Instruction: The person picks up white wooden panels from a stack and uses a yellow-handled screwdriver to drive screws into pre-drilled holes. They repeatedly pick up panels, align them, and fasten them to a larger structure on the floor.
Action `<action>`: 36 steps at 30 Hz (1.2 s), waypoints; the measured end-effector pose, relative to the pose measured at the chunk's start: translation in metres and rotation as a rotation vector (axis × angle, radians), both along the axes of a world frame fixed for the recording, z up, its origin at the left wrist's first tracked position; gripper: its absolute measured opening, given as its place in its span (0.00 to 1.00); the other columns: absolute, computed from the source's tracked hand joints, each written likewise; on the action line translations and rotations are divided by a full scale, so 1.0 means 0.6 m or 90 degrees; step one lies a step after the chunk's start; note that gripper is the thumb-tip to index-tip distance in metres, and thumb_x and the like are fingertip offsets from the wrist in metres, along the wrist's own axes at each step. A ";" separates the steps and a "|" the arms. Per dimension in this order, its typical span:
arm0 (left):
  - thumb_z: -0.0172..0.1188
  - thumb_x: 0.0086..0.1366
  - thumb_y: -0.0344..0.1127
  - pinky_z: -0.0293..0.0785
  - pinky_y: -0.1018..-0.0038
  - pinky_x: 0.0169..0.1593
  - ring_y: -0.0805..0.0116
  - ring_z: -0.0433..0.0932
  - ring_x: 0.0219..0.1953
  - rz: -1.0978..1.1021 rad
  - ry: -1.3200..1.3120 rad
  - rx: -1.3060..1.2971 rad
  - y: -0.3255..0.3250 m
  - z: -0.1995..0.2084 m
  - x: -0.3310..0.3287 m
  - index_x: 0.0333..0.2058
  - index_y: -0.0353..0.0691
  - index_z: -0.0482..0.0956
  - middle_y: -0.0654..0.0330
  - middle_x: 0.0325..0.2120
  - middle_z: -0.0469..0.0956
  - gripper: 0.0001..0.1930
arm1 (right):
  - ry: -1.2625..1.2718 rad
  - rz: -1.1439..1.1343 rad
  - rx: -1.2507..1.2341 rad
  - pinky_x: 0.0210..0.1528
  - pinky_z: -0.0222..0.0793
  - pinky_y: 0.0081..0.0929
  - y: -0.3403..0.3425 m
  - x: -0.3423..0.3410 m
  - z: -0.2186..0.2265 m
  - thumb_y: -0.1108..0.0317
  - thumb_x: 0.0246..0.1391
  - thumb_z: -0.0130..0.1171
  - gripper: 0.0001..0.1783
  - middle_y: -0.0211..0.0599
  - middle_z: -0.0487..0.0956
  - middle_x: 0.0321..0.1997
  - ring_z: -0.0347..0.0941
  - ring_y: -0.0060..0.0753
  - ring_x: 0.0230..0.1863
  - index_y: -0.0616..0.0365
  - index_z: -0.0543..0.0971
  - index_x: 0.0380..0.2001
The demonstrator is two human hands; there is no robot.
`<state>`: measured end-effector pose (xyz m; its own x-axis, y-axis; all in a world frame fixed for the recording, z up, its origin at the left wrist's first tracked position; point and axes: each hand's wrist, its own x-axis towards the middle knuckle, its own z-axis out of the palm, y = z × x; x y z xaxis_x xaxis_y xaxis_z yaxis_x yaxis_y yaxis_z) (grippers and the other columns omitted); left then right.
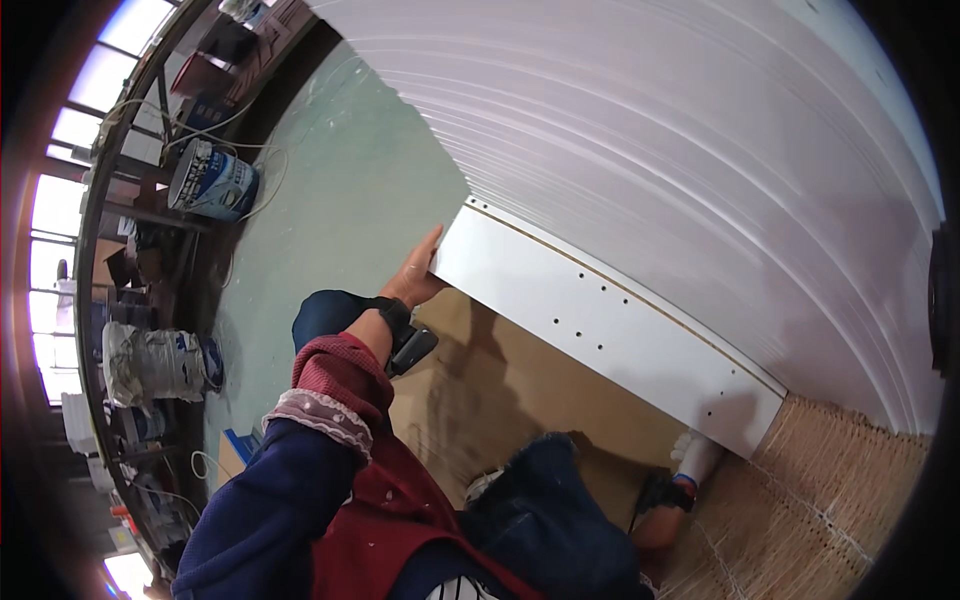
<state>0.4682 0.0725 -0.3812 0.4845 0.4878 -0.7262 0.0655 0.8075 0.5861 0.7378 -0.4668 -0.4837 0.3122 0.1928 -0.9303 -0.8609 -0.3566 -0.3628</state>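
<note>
Head view.

Board (612, 328): one, white, long and narrow, in the middle of the view, slanting from upper left down to lower right. Several small dark holes in its face; a thin brown line along its far edge. A shadow lies on its right end.

Left hand (415, 280): grasping the board's left end, thumb along the end edge, other fingers partly hidden. Black device (410, 347) at the wrist.

Right hand (697, 455): at the near edge, close to the board's right end, pale in covering or light; fingers partly hidden, so whether it grips cannot be told. Dark band (672, 494) at the wrist.

White stack (640, 130): large, ridged, just beyond the board's far edge; contact with it unclear.

Brown sheet (540, 395): flat, below the board on the near side.

Brown bundle (800, 500): strand-like surface, lower right, beside the board's right end.

Floor (320, 180): greenish, upper left.

Buckets: one blue and white (213, 180), one whitish (155, 362), both along the left side, near the rack (92, 225).
</note>
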 end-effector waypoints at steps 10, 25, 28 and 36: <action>0.28 0.68 0.62 0.47 0.56 0.66 0.53 0.61 0.61 0.024 0.042 0.051 0.000 -0.044 -0.030 0.58 0.30 0.63 0.48 0.57 0.66 0.39 | -0.167 0.123 0.130 0.22 0.67 0.19 0.162 -0.141 0.155 0.71 0.54 0.57 0.15 0.32 0.73 0.26 0.70 0.21 0.24 0.65 0.73 0.45; 0.36 0.66 0.65 0.47 0.73 0.65 0.66 0.55 0.64 -0.373 -0.056 0.218 0.016 0.033 0.007 0.61 0.35 0.59 0.57 0.62 0.58 0.39 | -0.142 0.493 0.176 0.30 0.63 0.16 0.408 -0.222 0.266 0.72 0.54 0.56 0.13 0.28 0.73 0.28 0.65 0.16 0.27 0.64 0.76 0.42; 0.36 0.66 0.64 0.50 0.73 0.64 0.66 0.58 0.62 -0.380 -0.062 0.255 0.024 0.017 0.015 0.61 0.36 0.61 0.57 0.61 0.61 0.38 | -0.136 0.559 0.149 0.30 0.64 0.18 0.410 -0.226 0.242 0.73 0.54 0.55 0.10 0.28 0.74 0.27 0.66 0.16 0.27 0.63 0.76 0.40; 0.32 0.67 0.64 0.40 0.71 0.68 0.62 0.44 0.69 -0.350 -0.093 0.281 0.040 0.048 0.025 0.65 0.37 0.48 0.53 0.67 0.46 0.40 | -0.694 0.584 0.337 0.20 0.54 0.24 0.519 -0.190 0.332 0.75 0.56 0.41 0.09 0.29 0.66 0.17 0.59 0.20 0.18 0.62 0.71 0.25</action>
<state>0.4835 0.0963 -0.3524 0.8214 0.3790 -0.4262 0.2902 0.3656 0.8844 0.6237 -0.1555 -0.2847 0.3712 0.9237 -0.0953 0.3441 -0.2321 -0.9098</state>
